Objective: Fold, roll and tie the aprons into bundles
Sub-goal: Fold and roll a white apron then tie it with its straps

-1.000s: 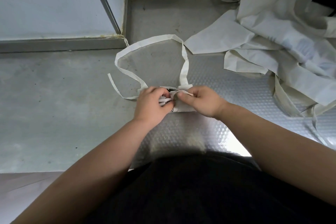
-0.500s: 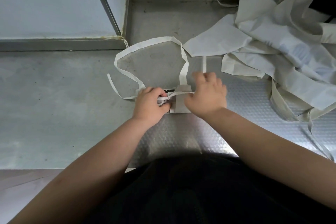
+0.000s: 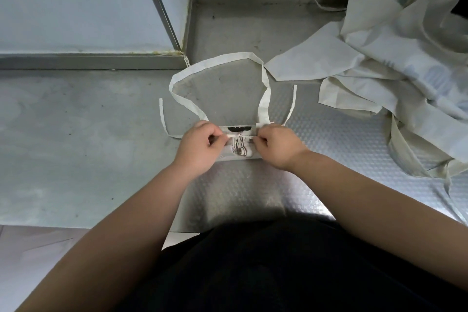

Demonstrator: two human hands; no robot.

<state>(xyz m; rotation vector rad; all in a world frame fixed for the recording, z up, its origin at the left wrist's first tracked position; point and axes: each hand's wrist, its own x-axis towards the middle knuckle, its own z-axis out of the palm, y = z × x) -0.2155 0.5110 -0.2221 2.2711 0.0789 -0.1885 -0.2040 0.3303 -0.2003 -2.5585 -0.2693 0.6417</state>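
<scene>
A small rolled white apron bundle with a black print lies on the steel counter just in front of me. My left hand pinches one end of a thin waist tie drawn tight across the roll. My right hand pinches the other end. The tie's loose tails curve away on the left and on the right. The apron's wide neck loop lies spread on the counter beyond the roll.
A heap of loose white aprons covers the counter's right side. A raised steel ledge and a white wall panel run along the back left. The counter's front edge is near my body.
My right hand came back from beyond the roll, where it had carried the tie end, and now pulls sideways. Both hands draw the tie taut across the roll. Its right tail now lies on the counter.
</scene>
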